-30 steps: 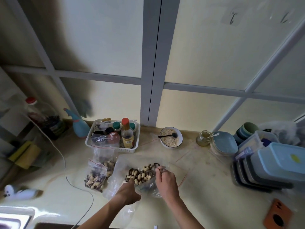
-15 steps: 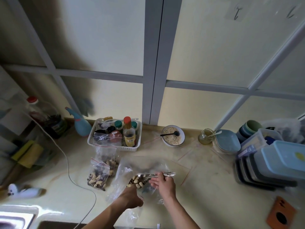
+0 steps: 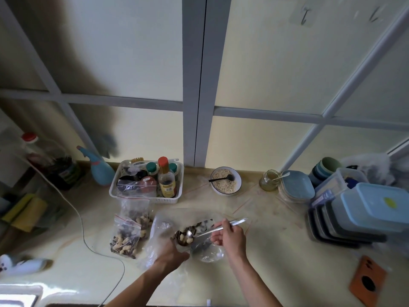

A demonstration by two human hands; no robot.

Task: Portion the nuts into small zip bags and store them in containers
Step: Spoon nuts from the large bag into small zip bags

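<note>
From the head view, the glossy pale-yellow desk carries everything. The right hand has its fingers curled round the slim handle of a shiny metal spoon, whose rounded bowl sits among the nuts, pale peanut shells mixed with dark striped seeds, inside a large crinkled clear plastic bag lying near the front middle of the desk. The left hand grips the thin film of that bag at its near edge, fingers bunched on the plastic.

Just left of the big bag lie two small clear zip bags with red seal lines: the nearer filled bag is plump with the same mix, and the second zip bag stands behind it, leaning at the white slotted plastic basket of bottles and jars. A round white bowl of grainy beige flakes holds a black spoon. To the right stand a small glass jar, a stack of blue plates, and rectangular lidded plastic containers stacked at the desk's right edge. A thin white cable curves across the left side.
</note>
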